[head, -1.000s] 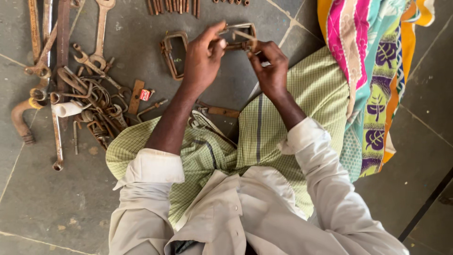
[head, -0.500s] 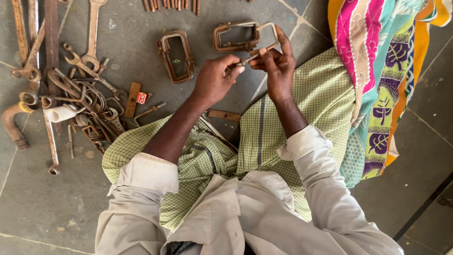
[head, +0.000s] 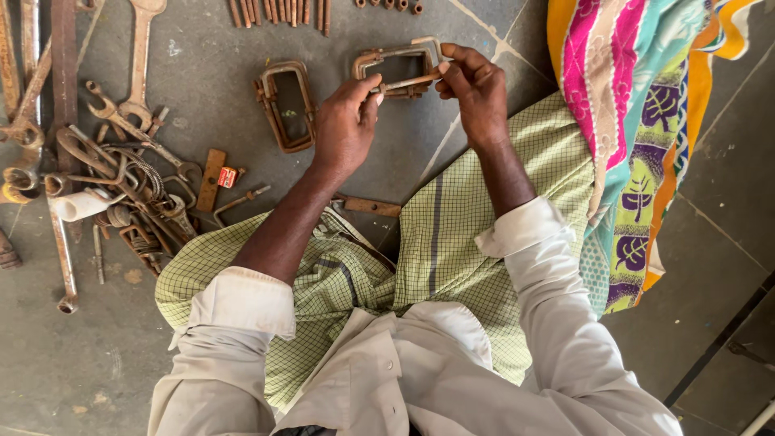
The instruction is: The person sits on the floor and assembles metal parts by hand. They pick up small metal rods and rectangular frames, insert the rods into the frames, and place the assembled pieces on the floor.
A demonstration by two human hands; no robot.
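Rusty rectangular clamp frame (head: 397, 66) is now pinched at both ends, left hand (head: 343, 129) closed on its 9 o'clock corner, right hand (head: 476, 89) on the 3 o'clock side; half a second ago it lay on the floor (head: 210, 64). Second frame (head: 284, 105) lies at 9 o'clock
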